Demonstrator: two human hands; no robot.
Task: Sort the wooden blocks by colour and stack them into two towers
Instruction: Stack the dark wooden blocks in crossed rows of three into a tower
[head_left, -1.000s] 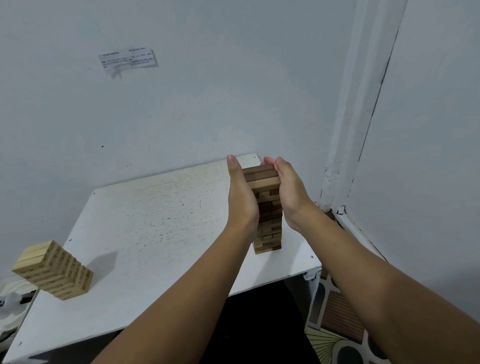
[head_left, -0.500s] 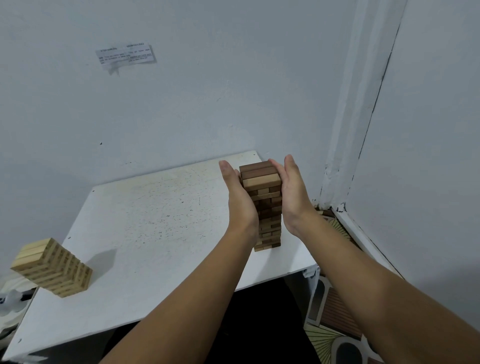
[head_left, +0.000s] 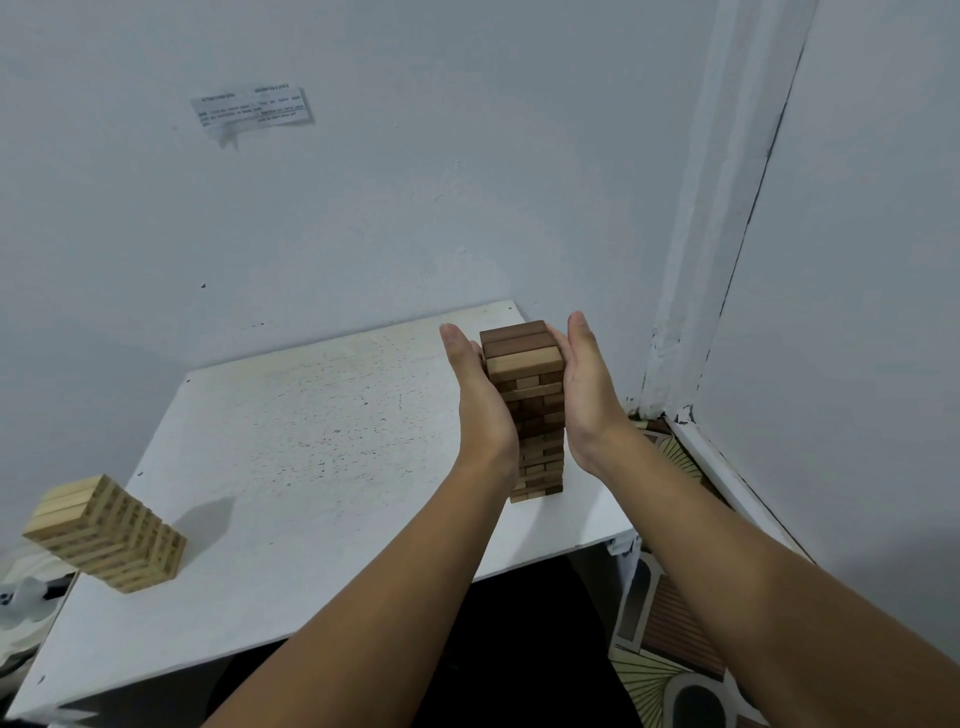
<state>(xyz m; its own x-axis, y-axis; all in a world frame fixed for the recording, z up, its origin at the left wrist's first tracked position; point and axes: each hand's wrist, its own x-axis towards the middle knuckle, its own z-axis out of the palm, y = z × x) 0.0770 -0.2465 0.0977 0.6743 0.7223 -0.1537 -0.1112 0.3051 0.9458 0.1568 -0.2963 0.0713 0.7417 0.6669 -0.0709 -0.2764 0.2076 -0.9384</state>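
— Two towers stand on the white desk (head_left: 311, 467): where exactly?

— Dark brown tower (head_left: 535, 415) upright near the desk's far right corner; pale tower (head_left: 106, 532) at the left edge, close to the near left corner.

— And the hands?

— Left hand (head_left: 480, 400) and right hand (head_left: 587, 384) flank the dark brown tower's upper half, fingers straight, palms facing its sides. Whether they touch it cannot be told. A paper slip (head_left: 252, 109) hangs on the wall (head_left: 363, 208).

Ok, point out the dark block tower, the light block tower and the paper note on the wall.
dark block tower (head_left: 535, 415): head view, front face, mid-height between the hands.
light block tower (head_left: 124, 535): head view, side face.
paper note (head_left: 252, 109): head view, centre of the sheet.
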